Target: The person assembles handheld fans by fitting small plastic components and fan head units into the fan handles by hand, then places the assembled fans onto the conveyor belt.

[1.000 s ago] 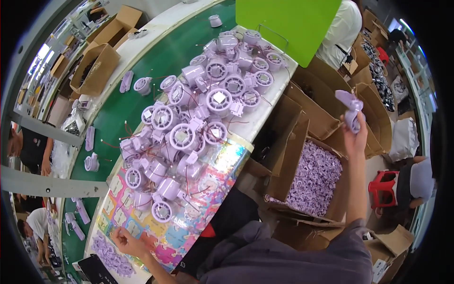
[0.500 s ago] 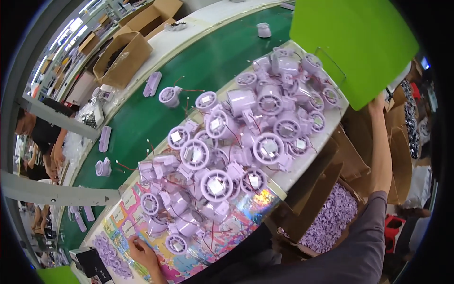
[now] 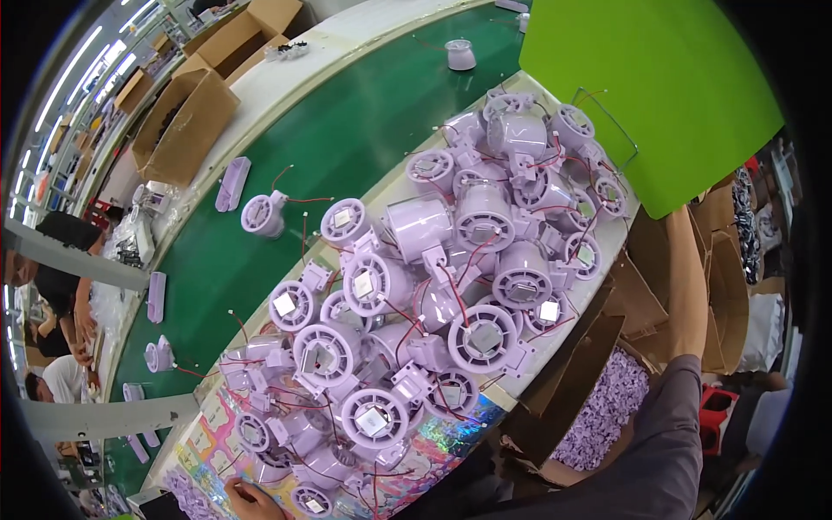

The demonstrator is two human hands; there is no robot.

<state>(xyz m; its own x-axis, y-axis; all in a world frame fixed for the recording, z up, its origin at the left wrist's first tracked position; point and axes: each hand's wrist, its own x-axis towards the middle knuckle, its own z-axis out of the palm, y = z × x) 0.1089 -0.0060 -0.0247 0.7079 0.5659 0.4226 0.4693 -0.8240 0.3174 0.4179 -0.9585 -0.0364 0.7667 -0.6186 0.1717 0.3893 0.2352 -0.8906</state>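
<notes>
My left hand (image 3: 250, 501) is at the lower edge, on the colourful patterned sheet (image 3: 208, 438), beside a heap of small lilac plastic bits (image 3: 185, 492). Its fingers are loosely bent, thumb apart, and nothing shows in them. A large pile of lilac fan-like housings (image 3: 416, 227) with thin red wires covers the worktop beyond it. My right arm (image 3: 685, 303) stretches far out to the right. The right hand (image 3: 679, 220) passes behind the lower corner of a lime-green panel (image 3: 659, 87). Its fingers are hidden, so any hold does not show.
A green conveyor belt (image 3: 299, 156) curves past on the far side, carrying a few lilac housings and bars. Below my right arm stands a carton (image 3: 555, 407) of lilac bits. A grey metal frame (image 3: 104, 416) crosses at left, where people (image 3: 74, 286) are working.
The view has shifted, so the pile sits lower and further left. My left hand shows less at the lower edge. The green panel now covers my right hand more.
</notes>
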